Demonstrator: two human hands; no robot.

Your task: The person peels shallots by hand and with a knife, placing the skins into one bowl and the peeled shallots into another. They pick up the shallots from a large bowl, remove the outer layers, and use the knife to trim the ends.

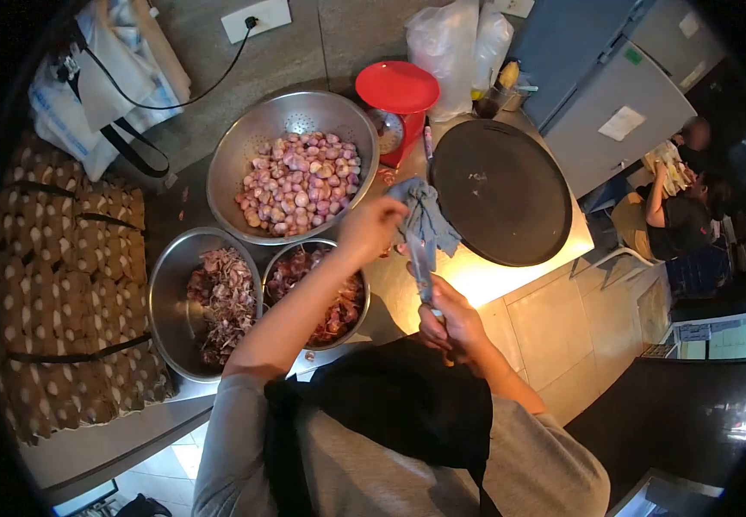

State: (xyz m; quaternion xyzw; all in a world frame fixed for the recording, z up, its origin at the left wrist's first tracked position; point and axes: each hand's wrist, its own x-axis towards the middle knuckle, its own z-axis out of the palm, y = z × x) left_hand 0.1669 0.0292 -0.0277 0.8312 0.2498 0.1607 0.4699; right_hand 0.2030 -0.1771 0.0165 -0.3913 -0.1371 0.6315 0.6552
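My left hand (371,229) pinches the left edge of a crumpled blue-grey cloth (429,217) over the table. A knife (422,271) is in my right hand (453,325), its blade pointing up toward the cloth, with the tip area against or just beside it. Left of my hands, a perforated metal colander (225,185) holds many small purple-pink onions (302,185). Below it, a metal bowl (166,302) contains papery peelings (222,297). A smaller bowl (364,302), partly behind my left forearm, holds reddish pieces or skins.
Right of the cloth lies a large round black tray (502,191). A red scale (397,86) and plastic bags (444,56) stand behind. Stacked egg trays (71,293) are at the left. Two people sit at the far right, near a grey fridge (623,112).
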